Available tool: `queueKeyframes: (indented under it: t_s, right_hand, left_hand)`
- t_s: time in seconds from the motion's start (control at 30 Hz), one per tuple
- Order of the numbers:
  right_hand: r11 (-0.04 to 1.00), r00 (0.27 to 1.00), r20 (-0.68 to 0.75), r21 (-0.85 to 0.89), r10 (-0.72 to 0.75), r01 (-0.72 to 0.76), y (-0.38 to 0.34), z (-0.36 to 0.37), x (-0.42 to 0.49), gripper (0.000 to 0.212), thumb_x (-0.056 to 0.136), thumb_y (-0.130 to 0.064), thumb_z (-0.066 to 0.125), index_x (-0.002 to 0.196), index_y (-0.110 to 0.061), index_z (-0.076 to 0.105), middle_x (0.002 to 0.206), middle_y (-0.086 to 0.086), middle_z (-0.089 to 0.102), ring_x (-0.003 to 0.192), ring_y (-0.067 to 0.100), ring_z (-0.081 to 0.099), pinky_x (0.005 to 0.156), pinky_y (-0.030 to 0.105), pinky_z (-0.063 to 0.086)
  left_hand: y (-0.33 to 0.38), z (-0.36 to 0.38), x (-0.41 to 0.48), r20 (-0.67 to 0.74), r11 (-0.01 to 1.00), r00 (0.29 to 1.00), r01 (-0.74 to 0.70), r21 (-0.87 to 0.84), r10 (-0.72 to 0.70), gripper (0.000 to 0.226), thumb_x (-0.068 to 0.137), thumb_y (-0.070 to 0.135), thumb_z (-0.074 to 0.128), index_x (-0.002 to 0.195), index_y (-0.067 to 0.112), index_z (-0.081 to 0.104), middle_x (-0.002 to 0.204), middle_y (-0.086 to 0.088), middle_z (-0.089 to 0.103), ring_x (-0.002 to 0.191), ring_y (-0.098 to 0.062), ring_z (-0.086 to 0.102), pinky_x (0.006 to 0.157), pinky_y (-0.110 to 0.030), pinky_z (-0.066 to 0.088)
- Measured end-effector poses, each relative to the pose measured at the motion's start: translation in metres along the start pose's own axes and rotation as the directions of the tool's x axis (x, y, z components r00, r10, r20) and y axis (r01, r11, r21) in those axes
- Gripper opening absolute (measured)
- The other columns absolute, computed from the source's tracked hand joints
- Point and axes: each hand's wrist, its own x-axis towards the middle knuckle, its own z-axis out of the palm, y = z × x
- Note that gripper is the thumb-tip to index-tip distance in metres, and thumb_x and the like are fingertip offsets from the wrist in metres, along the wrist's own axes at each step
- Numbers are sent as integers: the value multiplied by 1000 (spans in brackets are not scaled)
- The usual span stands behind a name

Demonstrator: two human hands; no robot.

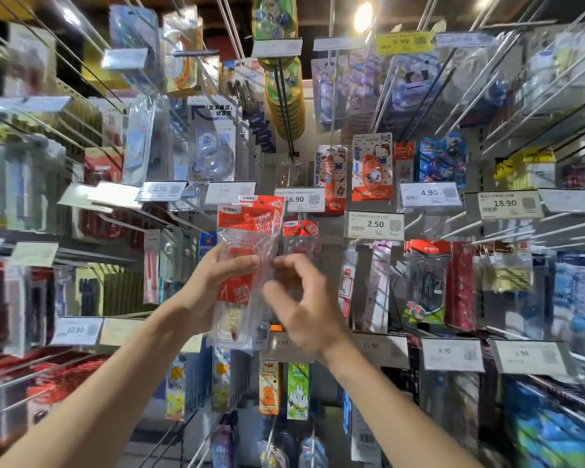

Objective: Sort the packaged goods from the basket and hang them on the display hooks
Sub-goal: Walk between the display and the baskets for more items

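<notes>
My left hand point(213, 285) grips a small stack of clear plastic packets with red header cards point(247, 251), held upright in front of the display wall. My right hand point(301, 298) hovers just right of the packets with fingers loosely curled and holding nothing; it is motion-blurred. Behind the packets, a matching red-headed packet point(299, 231) hangs on a hook just below the 16.90 price tag point(296, 199). The basket is out of view.
Long metal hooks point(286, 109) jut from the display wall toward me on all sides, loaded with stationery packs. Price tags line the rows, including 2.50 point(374, 225) and 4.90 point(429, 194). Hello Kitty packs point(372, 167) hang upper right.
</notes>
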Motion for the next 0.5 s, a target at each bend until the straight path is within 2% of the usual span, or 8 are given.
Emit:
queueKeyframes:
  t_s: [0.03, 0.1, 0.17, 0.23, 0.33, 0.4, 0.5]
  right_hand:
    - [997, 996, 81, -64, 44, -39, 3, 5, -3, 37, 88, -27, 76, 119, -23, 56, 94, -10, 65, 82, -1, 61, 76, 20, 53]
    - [976, 987, 69, -173, 143, -130, 14, 12, -4, 63, 71, -50, 83, 122, -41, 47, 111, -16, 65, 102, 2, 63, 91, 27, 54]
    - [982, 989, -30, -115, 148, -150, 19, 16, -3, 58, 66, -51, 83, 112, -45, 50, 108, -13, 69, 100, 4, 66, 90, 31, 56]
    - [991, 990, -96, -80, 103, -111, 22, 15, -2, 47, 69, -44, 82, 108, -40, 56, 101, -11, 73, 94, 6, 69, 89, 35, 57]
    - [996, 994, -76, 20, 83, -82, 21, 8, -5, 37, 84, -30, 84, 115, -26, 64, 105, -8, 75, 99, 6, 70, 93, 31, 56]
    - [992, 993, -58, 81, 101, -96, 19, 4, -9, 30, 89, -26, 80, 115, -20, 67, 108, -5, 76, 103, 9, 70, 96, 34, 56]
    - [986, 990, -80, 126, 115, -105, 20, 0, -10, 25, 92, -21, 77, 114, -17, 68, 109, -2, 76, 104, 15, 71, 95, 42, 57]
  left_hand:
    - [-2, 4, -1, -27, 1000, 1000, -6, -5, 6, 81, 74, 31, 82, 137, -5, 47, 109, -29, 60, 86, -36, 65, 77, -41, 58]
    - [-6, 12, -2, -62, 1000, 998, -16, -12, 15, 81, 75, 37, 85, 137, -2, 49, 113, -29, 63, 93, -39, 66, 84, -48, 56]
    - [-8, 21, -3, -51, 1000, 999, -19, -7, 18, 84, 72, 51, 88, 130, -1, 56, 113, -28, 66, 97, -40, 67, 87, -51, 56]
    - [-7, 28, -6, -41, 1000, 999, -15, 4, 15, 86, 66, 68, 85, 121, 5, 65, 111, -26, 68, 96, -40, 68, 90, -53, 56]
    - [-2, 32, -8, -54, 1000, 998, -28, 4, 28, 89, 58, 83, 77, 119, 19, 71, 117, -21, 72, 102, -38, 71, 88, -51, 61]
    - [-1, 32, -9, -73, 999, 996, -49, 17, 50, 98, 55, 86, 75, 126, 18, 67, 119, -20, 72, 105, -38, 72, 88, -51, 61]
    - [-4, 30, -7, -116, 999, 992, -49, 12, 50, 120, 50, 85, 79, 137, 8, 54, 121, -20, 72, 108, -39, 71, 88, -51, 61]
